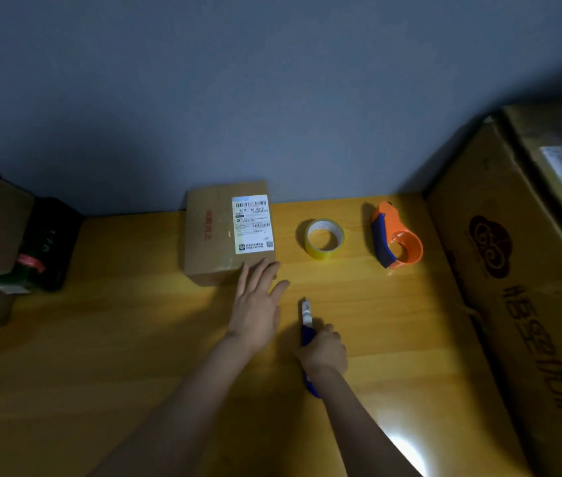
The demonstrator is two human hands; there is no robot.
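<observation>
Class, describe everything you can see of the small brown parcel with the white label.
The parcel is a small closed box of brown cardboard, lying flat on the wooden table. A white shipping label with barcodes covers the right part of its top; red print runs beside it. The left hand rests straight fingers on its near right corner. The right hand, holding a knife, is clear of it.
</observation>
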